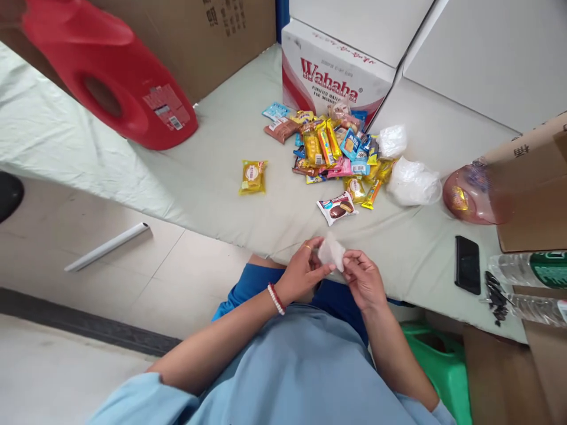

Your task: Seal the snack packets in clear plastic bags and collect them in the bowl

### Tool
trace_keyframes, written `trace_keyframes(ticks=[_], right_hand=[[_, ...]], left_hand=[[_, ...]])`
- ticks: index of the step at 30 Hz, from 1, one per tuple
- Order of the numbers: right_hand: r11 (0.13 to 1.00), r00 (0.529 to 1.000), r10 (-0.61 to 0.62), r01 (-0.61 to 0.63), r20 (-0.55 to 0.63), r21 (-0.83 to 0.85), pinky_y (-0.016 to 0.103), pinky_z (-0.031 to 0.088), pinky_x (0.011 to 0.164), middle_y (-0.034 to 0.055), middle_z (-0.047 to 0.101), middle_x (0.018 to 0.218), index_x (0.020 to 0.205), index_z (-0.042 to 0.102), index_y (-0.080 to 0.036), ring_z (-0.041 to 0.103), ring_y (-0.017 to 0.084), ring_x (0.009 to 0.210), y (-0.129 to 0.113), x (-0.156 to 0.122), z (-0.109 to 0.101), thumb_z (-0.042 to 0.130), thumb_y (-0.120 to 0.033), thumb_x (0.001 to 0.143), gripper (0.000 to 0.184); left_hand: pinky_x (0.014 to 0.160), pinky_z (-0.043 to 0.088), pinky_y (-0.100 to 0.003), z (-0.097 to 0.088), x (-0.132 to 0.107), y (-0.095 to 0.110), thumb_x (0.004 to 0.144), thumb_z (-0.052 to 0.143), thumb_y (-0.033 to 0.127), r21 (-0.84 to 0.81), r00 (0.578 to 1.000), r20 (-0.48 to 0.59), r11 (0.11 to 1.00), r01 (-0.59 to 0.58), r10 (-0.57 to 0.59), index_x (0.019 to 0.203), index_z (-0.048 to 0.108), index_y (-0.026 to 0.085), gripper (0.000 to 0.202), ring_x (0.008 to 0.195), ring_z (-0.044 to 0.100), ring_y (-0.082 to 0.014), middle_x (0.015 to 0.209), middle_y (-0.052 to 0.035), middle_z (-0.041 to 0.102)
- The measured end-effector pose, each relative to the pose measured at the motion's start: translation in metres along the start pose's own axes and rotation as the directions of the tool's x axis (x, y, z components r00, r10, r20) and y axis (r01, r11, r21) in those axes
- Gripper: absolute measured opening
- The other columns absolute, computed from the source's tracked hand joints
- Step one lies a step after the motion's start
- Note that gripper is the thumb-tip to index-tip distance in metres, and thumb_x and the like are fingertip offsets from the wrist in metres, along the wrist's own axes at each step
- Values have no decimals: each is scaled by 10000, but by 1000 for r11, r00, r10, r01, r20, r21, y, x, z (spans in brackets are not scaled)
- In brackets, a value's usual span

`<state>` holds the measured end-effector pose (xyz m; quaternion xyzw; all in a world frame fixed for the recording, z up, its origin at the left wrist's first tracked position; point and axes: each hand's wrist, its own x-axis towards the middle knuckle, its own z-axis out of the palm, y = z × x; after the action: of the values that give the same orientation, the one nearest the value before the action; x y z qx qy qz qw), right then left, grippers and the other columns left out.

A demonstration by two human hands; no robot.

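Between both hands, at the near edge of the covered table, is a small whitish piece of thin plastic [331,251], which looks like a folded plastic bag. My left hand [305,265] pinches its left side, with a ring and a bead bracelet on that arm. Fingers of my right hand [364,278] grip its right corner. Just beyond lies a white and brown wrapped snack cake [337,208]. Farther back is a pile of wrapped snacks [330,144] in several colours. A yellow wrapped cake [253,177] lies apart on the left.
Crumpled plastic bags [414,182] lie right of the pile. A Wahaha carton [332,82] stands behind it. At the left is a big red jug [133,88]. On the right are a phone [467,264], clear bottles [511,270] and a reddish clear container [469,195].
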<state>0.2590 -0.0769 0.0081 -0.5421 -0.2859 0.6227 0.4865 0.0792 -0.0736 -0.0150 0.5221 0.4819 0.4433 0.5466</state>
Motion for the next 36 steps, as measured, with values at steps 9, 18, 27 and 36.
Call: trace_keyframes(ticks=[9,18,27,36], right_hand=[[991,1000,17,-14,-22,131,195,337,464,-71,400,599,811,669,-239,341,80,528,-14,-6,-27,867,-263,677,240],[972,969,-234,235,-76,8,247,330,506,-41,459,664,769,661,-257,371,105,546,-24,-15,-34,751,-258,753,92],[759,873,-434,487,221,-433,293,475,725,61,635,1041,916,766,-237,589,168,864,-10,-11,-31,684,-307,927,108],[981,988,-103,119,112,-150,211,407,462,-28,602,750,950,674,-224,457,96,568,-8,-16,2,858,-500,779,373]], left_hand=[[582,435,-216,-5,7,6,777,814,460,-320,972,-135,937,142,-193,897,671,161,353,656,546,-101,789,-2,646],[918,519,-344,-19,43,45,838,727,359,263,926,-336,961,-82,170,1146,737,203,344,1034,607,-203,1211,-93,626],[646,416,-249,8,14,35,761,802,588,-254,981,89,949,188,-171,817,684,153,455,663,495,-110,719,17,609],[592,437,-232,10,3,32,794,798,382,-209,997,73,977,49,-34,893,697,168,257,646,534,-104,779,2,625]])
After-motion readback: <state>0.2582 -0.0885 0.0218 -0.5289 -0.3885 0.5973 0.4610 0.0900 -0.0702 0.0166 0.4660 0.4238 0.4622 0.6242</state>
